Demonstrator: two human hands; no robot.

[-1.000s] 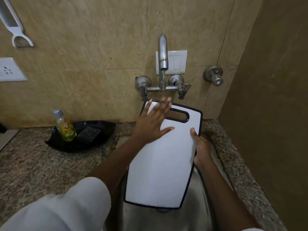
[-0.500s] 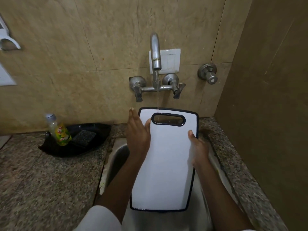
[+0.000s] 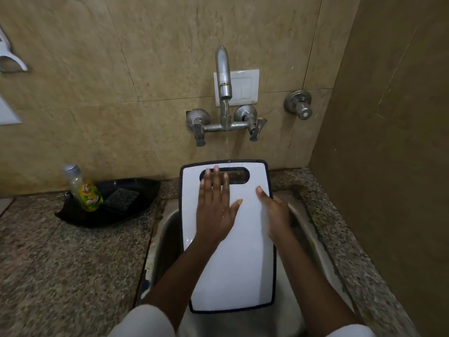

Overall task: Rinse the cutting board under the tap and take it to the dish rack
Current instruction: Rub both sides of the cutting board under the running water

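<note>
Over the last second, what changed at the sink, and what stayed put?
The left hand slid from the left edge of the cutting board back onto its face, flat, fingers over the handle slot. The board straightened from its tilt. The right hand still grips the right edge; the tap still runs.

Left hand (image 3: 215,210): palm down, fingers straight and spread — flat on the cutting board (image 3: 233,268).
Right hand (image 3: 277,212): thumb on top — grips the board's right edge.
Forearms (image 3: 175,271): both stretched forward.

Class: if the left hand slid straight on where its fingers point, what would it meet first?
The left hand would probably meet the water stream at the top edge of the cutting board.
</note>
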